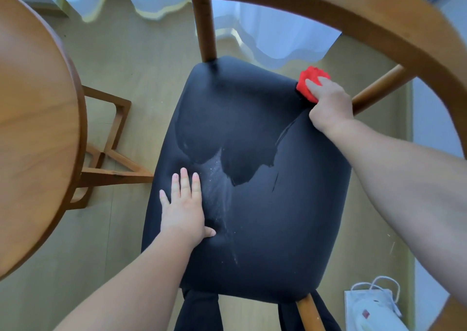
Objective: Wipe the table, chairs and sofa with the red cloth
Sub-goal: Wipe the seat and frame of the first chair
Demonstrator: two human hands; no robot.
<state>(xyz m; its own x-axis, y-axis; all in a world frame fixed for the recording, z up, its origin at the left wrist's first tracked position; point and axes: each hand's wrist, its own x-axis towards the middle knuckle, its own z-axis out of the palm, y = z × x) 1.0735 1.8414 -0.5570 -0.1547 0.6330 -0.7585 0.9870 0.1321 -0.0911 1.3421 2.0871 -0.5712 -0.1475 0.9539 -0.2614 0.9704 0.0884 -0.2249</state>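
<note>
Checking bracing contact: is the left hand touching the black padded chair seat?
Touching. Head view: left hand lies flat on the black padded chair seat, which dimples beside the thumb.

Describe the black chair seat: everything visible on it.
The black padded chair seat is squarish with rounded corners, smooth and matte, seen from above on a brown wooden frame. Its far half shows a darker, wet-looking patch with a ragged edge; a whitish dusty streak runs down the middle. The left hand rests flat on its near left part, denting the padding, and the right hand holds a bunched red cloth against its far right corner.
</note>
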